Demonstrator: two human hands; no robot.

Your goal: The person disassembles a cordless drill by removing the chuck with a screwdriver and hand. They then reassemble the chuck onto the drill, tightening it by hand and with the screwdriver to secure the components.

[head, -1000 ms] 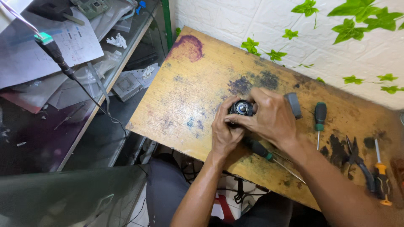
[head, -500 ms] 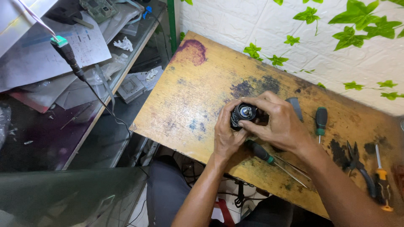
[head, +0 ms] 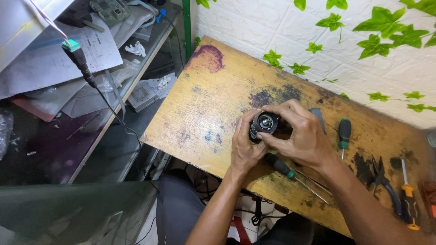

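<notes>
In the head view, a small black cylindrical part with a round glassy face point(head: 264, 123) sat near the middle of the stained wooden table point(head: 213, 95), cupped between both hands. The left hand point(head: 245, 147) wrapped its near side, fingers curled shut on the barrel; the right hand point(head: 302, 136) closed over its far side, thumb at the rim. It looked rigid, compact and fairly light, its glassy face probably fragile, so the barrel seemed the safer hold. A green-handled screwdriver point(head: 278, 165) lay just beneath the part.
</notes>
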